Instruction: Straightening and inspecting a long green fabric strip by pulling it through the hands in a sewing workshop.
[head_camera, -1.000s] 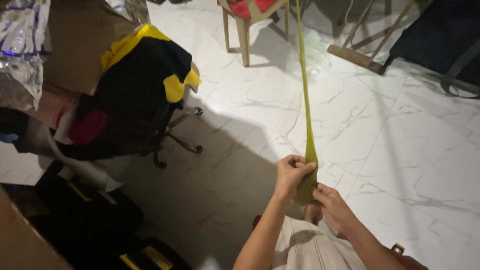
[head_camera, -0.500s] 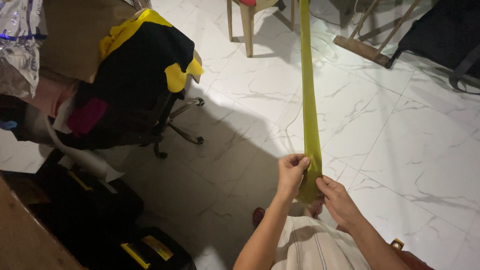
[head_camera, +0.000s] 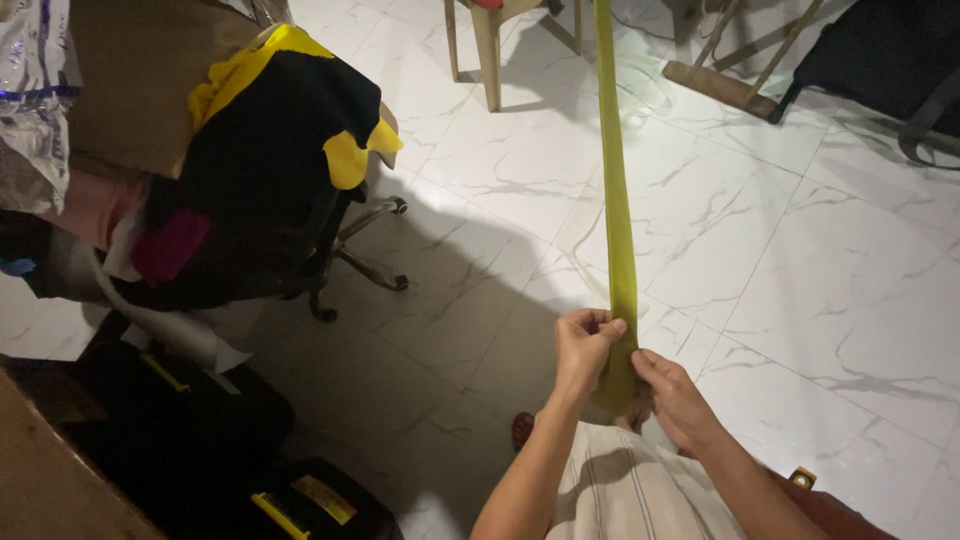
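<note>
Nearby, draped chair (head_camera: 300, 200), stretched yellow band (head_camera: 618, 220)

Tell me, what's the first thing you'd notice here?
A long yellow-green band stretches from both hands up past the top of the picture. The left hand and right hand pinch its lower end, low in the middle. On the left, black and yellow clothes are heaped on a wheeled chair.
</note>
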